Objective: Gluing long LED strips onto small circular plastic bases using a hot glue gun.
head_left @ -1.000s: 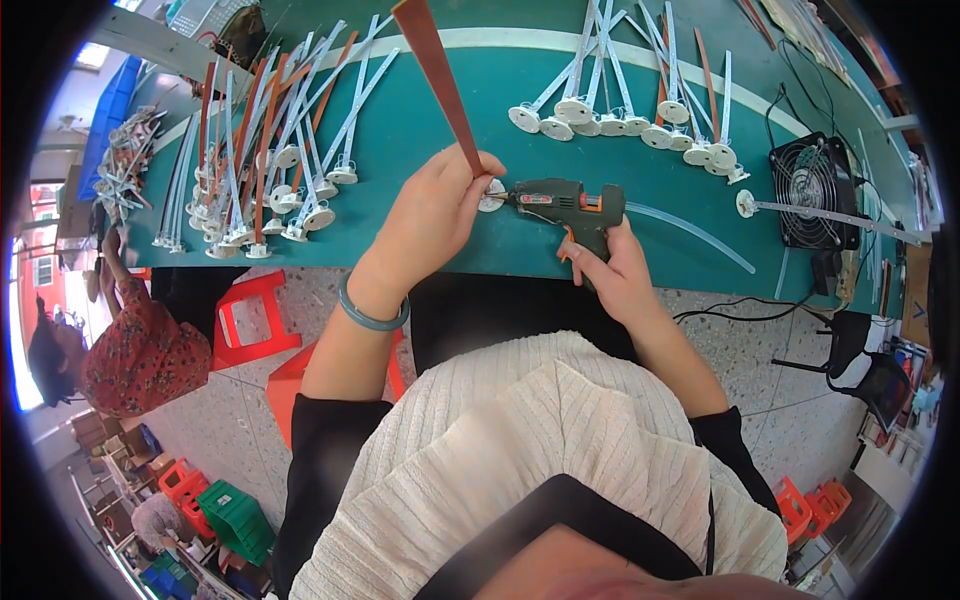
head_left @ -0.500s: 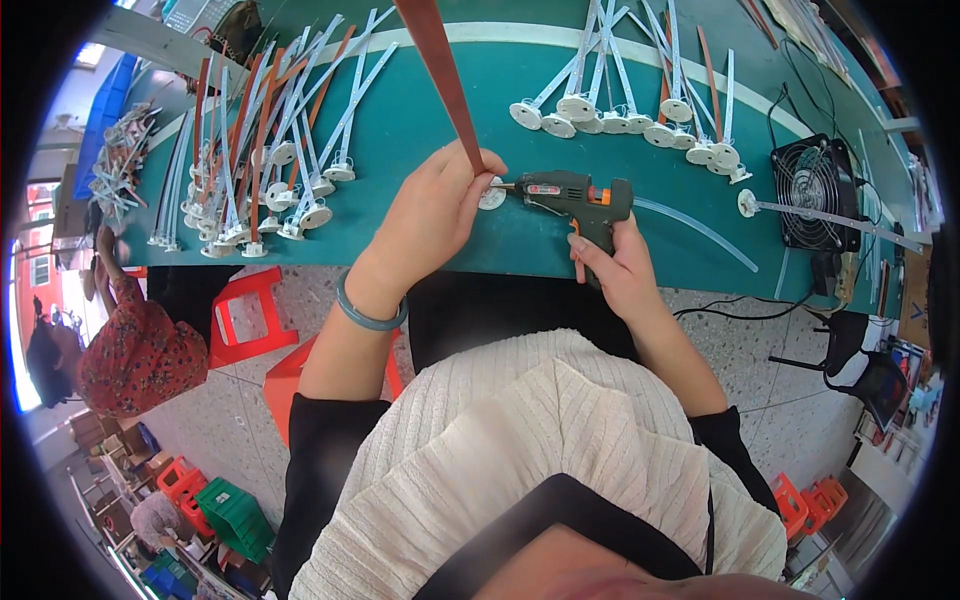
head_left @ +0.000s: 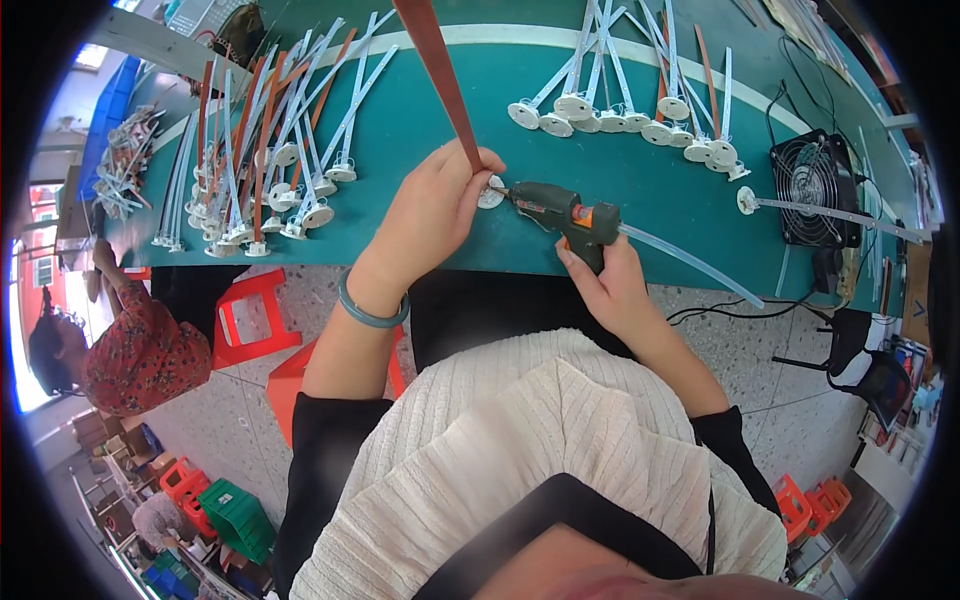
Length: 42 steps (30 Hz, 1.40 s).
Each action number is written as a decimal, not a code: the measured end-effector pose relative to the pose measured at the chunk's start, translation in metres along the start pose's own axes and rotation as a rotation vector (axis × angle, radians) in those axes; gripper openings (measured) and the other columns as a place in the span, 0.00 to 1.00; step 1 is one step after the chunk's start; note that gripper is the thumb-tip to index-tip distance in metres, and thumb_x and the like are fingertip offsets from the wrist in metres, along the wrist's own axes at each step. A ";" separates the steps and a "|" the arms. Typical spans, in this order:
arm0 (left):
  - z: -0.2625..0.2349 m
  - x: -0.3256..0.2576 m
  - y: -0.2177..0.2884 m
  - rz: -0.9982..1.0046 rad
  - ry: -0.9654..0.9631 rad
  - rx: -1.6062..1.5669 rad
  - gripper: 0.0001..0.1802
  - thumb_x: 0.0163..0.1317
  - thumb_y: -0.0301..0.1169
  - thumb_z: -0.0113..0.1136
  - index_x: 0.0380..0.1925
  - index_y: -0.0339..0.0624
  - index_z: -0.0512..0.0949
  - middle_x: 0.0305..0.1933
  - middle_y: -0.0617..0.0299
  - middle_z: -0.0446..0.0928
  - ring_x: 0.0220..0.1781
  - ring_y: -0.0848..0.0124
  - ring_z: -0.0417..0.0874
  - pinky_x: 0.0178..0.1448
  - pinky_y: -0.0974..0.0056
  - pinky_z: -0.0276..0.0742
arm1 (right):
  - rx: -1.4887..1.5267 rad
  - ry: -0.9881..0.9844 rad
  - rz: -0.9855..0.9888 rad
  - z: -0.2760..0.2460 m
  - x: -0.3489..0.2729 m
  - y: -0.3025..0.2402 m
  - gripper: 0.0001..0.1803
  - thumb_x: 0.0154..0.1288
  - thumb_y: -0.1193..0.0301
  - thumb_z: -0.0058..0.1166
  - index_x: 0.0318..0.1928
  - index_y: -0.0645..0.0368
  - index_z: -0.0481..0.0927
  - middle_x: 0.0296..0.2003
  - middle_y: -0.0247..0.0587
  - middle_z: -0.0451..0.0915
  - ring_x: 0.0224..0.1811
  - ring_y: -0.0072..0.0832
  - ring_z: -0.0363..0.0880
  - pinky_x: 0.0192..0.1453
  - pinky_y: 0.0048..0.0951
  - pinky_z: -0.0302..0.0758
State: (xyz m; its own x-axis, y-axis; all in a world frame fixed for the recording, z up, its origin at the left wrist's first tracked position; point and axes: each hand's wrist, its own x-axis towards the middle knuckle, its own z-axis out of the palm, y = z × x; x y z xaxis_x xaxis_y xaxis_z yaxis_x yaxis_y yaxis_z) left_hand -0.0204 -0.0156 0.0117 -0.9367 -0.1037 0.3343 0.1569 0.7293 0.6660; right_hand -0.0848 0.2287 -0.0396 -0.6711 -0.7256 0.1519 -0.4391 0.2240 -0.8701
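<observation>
My left hand [head_left: 435, 200] pinches the lower end of a reddish-brown strip [head_left: 440, 75], which stands up from the table. Partly hidden by those fingers, a small white disc [head_left: 491, 193] lies at the strip's foot. In my right hand [head_left: 612, 285] is a dark glue gun [head_left: 562, 208] with orange parts, my fingers closed round its handle. Its nozzle points left, close to the disc; whether it touches cannot be made out. A clear glue stick [head_left: 690, 265] sticks out of the gun's back end.
White discs with strips form a cluster [head_left: 260, 190] at left and another [head_left: 625, 118] at the far right. A black fan [head_left: 812, 190] stands right, one disc-ended strip [head_left: 840, 212] before it. Cables hang off the table [head_left: 400, 120]. A person [head_left: 145, 345] sits left, near red stools [head_left: 250, 315].
The glue gun in my right hand has swung, its back end lower and nearer me, and shifted slightly left. My left hand keeps its hold on the strip in place.
</observation>
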 end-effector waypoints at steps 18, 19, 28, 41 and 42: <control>-0.003 0.013 0.002 -0.189 0.063 -0.224 0.05 0.63 0.22 0.66 0.37 0.33 0.85 0.36 0.55 0.84 0.35 0.67 0.86 0.43 0.65 0.81 | 0.951 0.097 0.142 -0.051 -0.046 0.023 0.24 0.69 0.78 0.52 0.64 0.63 0.68 0.50 0.52 0.81 0.33 0.24 0.78 0.38 0.24 0.76; 0.002 0.019 0.008 -0.252 0.047 -0.240 0.05 0.63 0.22 0.66 0.37 0.33 0.85 0.35 0.55 0.84 0.35 0.67 0.86 0.42 0.66 0.81 | 0.929 0.142 0.147 -0.062 -0.056 0.027 0.24 0.69 0.78 0.52 0.64 0.63 0.68 0.50 0.52 0.81 0.33 0.24 0.78 0.38 0.24 0.76; 0.120 0.114 0.069 0.175 -0.095 -0.325 0.07 0.62 0.28 0.68 0.35 0.36 0.84 0.35 0.52 0.84 0.33 0.58 0.86 0.38 0.61 0.80 | 0.754 0.565 0.058 -0.110 -0.119 0.042 0.27 0.67 0.74 0.53 0.65 0.67 0.65 0.51 0.57 0.79 0.32 0.31 0.80 0.37 0.28 0.79; 0.188 0.159 0.110 0.269 -0.289 -0.157 0.11 0.61 0.35 0.68 0.33 0.37 0.84 0.32 0.49 0.81 0.35 0.49 0.83 0.39 0.52 0.77 | 0.718 0.746 0.075 -0.127 -0.152 0.053 0.25 0.67 0.73 0.53 0.63 0.68 0.67 0.49 0.56 0.80 0.33 0.31 0.80 0.38 0.29 0.77; 0.189 0.158 0.111 0.277 -0.289 -0.191 0.11 0.61 0.35 0.68 0.34 0.37 0.84 0.32 0.49 0.81 0.35 0.49 0.83 0.39 0.52 0.77 | 0.724 0.751 0.090 -0.127 -0.152 0.054 0.25 0.68 0.73 0.54 0.63 0.68 0.67 0.50 0.56 0.80 0.33 0.31 0.80 0.38 0.29 0.77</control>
State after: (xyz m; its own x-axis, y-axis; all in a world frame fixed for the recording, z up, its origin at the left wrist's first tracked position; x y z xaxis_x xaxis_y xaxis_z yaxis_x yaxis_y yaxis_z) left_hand -0.2105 0.1764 0.0124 -0.8961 0.2907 0.3353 0.4436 0.5625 0.6977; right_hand -0.0824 0.4334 -0.0504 -0.9909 -0.0793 0.1091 -0.0729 -0.3659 -0.9278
